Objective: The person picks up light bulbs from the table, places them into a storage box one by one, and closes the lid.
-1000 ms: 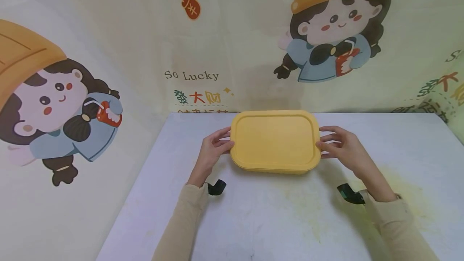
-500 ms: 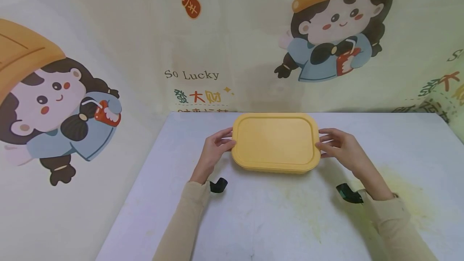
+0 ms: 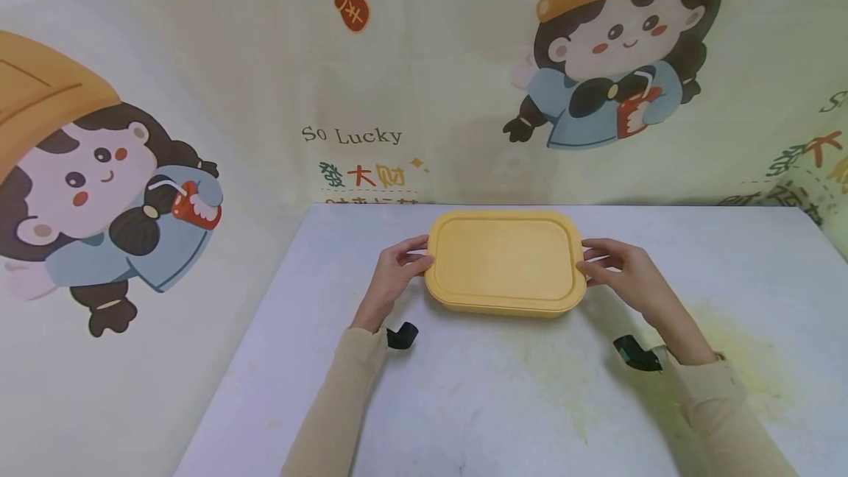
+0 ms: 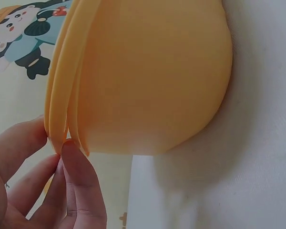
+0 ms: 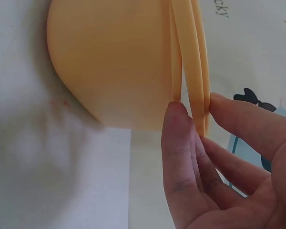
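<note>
A yellow plastic lid [image 3: 505,260], rectangular with rounded corners, lies over a matching yellow box [image 4: 152,81]. At the box's left end my left hand [image 3: 392,274] pinches the lid's edge, thumb on top and fingers beneath. My right hand [image 3: 629,277] grips the opposite end the same way. Both wrist views show a narrow gap between the lid's edge and the box rim [image 5: 176,62] near the fingertips. The box stands upright on the table; its inside is hidden under the lid.
The white table [image 3: 503,403] has faint yellowish stains on the right. A cloth backdrop [image 3: 457,94] printed with cartoon figures and lettering rises directly behind the table's far edge and along the left. Black wrist cameras [image 3: 402,336] jut inward from both sleeves.
The lid has come down slightly onto the box, its far edge dropping lower in the head view. Both hands have lowered with it, the left also shifting a little right.
</note>
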The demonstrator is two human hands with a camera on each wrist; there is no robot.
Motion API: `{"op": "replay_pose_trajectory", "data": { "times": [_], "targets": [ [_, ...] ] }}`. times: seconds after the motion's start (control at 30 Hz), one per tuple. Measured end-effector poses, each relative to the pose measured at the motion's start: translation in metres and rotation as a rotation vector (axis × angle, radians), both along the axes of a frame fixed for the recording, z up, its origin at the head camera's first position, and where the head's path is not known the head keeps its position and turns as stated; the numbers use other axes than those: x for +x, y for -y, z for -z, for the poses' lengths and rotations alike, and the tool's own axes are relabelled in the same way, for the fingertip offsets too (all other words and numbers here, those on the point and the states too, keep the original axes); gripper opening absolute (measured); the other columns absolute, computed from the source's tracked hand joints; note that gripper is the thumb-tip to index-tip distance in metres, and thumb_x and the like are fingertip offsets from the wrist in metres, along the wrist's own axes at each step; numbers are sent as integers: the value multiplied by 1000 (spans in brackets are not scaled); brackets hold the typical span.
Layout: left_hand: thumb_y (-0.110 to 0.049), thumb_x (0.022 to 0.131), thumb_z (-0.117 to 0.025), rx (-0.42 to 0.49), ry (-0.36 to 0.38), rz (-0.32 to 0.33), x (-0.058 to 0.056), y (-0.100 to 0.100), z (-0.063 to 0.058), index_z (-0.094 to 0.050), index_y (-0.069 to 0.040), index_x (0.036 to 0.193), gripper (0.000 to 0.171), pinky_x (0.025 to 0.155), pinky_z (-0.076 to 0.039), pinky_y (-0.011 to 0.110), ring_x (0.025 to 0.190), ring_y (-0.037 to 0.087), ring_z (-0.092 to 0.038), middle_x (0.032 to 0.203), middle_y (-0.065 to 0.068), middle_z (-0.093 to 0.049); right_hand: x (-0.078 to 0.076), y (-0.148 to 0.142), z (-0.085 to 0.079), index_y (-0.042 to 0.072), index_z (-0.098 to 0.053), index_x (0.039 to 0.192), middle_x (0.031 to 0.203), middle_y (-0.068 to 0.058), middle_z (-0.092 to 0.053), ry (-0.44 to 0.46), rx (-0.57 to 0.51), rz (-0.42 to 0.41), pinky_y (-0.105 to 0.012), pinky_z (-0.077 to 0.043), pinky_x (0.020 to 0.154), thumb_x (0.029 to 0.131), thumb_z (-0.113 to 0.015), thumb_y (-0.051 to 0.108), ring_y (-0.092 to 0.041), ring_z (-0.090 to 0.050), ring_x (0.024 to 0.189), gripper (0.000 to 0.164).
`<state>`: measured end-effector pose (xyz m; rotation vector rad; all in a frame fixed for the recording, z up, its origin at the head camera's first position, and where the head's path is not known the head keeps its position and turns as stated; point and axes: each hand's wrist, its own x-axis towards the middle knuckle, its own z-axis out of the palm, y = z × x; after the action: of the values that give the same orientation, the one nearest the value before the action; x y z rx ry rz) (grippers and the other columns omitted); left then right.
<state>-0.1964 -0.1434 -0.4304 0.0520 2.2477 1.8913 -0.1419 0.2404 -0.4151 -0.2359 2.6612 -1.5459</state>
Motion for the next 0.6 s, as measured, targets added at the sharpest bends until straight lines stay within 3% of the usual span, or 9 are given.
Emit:
{"op": "replay_pose_trajectory", "data": {
  "times": [0.37, 0.6],
  "targets": [
    [-13, 88, -76, -23, -47, -49, 0, -3, 6, -66, -11, 129, 42, 77, -59, 27, 97, 19, -64, 125, 7, -64, -2, -1, 5, -5, -52, 138, 115, -23, -63, 3, 7, 6, -12, -52, 75, 96, -67, 21, -4, -69, 79, 52],
    [-15, 88, -76, -69, -20, -81, 0, -4, 11, -69, -15, 126, 39, 86, -57, 41, 96, 18, -63, 117, 7, -65, -4, 0, 8, -5, -51, 139, 119, -25, -62, 32, 12, 5, -12, -51, 73, 96, -67, 23, -3, -69, 80, 54]
  ]
}}
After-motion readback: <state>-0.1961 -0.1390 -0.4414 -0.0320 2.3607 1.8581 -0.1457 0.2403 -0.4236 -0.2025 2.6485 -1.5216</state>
